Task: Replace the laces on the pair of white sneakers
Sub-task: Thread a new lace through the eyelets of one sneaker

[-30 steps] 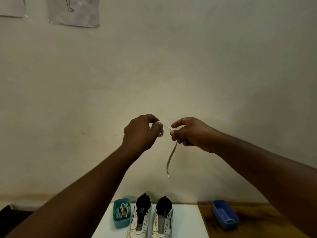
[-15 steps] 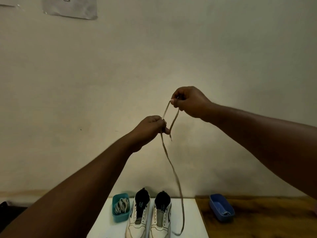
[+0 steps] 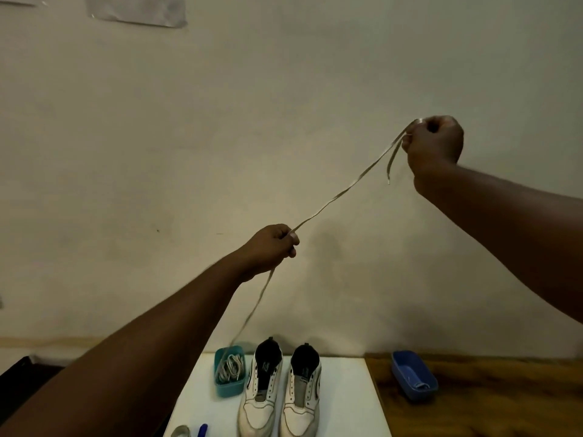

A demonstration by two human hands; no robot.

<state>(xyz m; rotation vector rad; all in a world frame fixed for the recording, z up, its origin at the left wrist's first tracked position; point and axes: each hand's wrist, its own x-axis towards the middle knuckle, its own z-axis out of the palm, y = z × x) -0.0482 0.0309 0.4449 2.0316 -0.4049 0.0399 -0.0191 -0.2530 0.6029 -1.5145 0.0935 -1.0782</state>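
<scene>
Against the pale wall [image 3: 284,121], the right hand [image 3: 437,143] is raised high and grips one end of a lace [image 3: 340,195]. The left hand [image 3: 273,247], lower, pinches the same lace in its middle. Below, the lace hangs toward the teal tub [image 3: 232,389] beside two white sneakers [image 3: 280,395] on the bench [image 3: 347,405].

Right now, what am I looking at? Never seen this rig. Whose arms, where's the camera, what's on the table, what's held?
No machine: a person's bare arms, seen from one wide camera on their head, looking forward and down. The left hand and right hand both grip one lace, stretched between them; its tail drops toward the teal tub of laces. On the white table stand two unlaced white sneakers. A blue tub sits on the wooden surface beside it.
</scene>
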